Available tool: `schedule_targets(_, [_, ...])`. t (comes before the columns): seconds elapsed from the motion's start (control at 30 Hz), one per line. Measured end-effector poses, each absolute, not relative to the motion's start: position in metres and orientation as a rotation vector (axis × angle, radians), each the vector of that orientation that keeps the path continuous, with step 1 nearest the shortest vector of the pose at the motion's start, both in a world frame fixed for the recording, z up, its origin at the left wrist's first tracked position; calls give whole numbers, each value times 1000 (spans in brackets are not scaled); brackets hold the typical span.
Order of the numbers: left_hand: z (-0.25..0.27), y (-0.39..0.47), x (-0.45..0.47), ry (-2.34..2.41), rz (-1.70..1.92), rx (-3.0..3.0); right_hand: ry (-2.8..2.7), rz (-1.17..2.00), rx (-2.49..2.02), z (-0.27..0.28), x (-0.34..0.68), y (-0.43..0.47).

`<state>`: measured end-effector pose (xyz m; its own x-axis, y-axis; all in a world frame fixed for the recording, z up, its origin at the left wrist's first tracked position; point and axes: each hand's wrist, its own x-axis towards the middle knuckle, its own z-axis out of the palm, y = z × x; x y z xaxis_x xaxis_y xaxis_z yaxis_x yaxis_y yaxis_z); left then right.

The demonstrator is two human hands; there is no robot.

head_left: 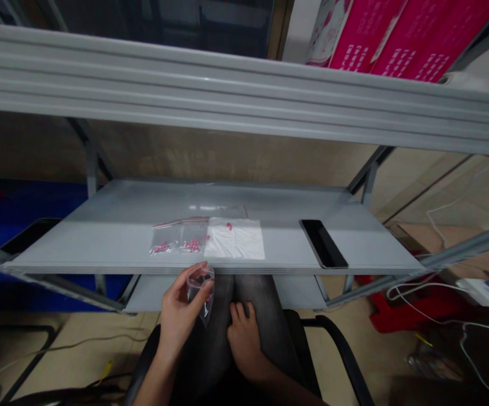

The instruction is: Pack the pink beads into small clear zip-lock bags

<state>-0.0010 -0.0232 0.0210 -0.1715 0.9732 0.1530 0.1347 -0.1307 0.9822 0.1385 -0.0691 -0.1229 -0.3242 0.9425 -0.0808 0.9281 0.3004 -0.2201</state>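
Observation:
My left hand (184, 304) pinches a small clear zip bag (203, 293) between thumb and fingers, just below the front edge of the grey shelf (100, 225). The bag's mouth looks parted, and I make out nothing inside it. My right hand (244, 332) rests on my thigh with its fingers stretched out, holding nothing. On the shelf lie two clear zip bags, a left one (163, 237) and a right one (193, 235), each with small pink pieces in it. Beside them is a white tissue (236, 242) with a few pink pieces (229, 226) on it.
A black phone (324, 243) lies right of the tissue. Above runs an upper shelf beam (244, 96) carrying pink boxes (396, 39). Slanted metal braces stand at both shelf ends. White cables (434, 318) trail at the right, and a chair armrest (341, 344) curves beside my leg.

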Motion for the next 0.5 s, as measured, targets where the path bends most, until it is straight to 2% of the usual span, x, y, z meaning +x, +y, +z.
schedule_targets(0.17, [24,-23,-7,1382,1416,1335,-2507,398,-1747,-105,150,-74])
schedule_targets(0.27, [26,-21,-11,1386,1432,1317,-2451,461,-1642,-60,172,-67])
schedule_targets(0.33, [27,-18,-10,1378,1426,1312,-2149,581,-1485,-21,191,-51])
schedule_targets(0.4, [28,-15,-6,1351,1406,1332,-2002,536,-1317,14,206,-23])
schedule_targets(0.5, [30,-10,5,1282,1354,1396,-1983,301,-1299,43,216,33])
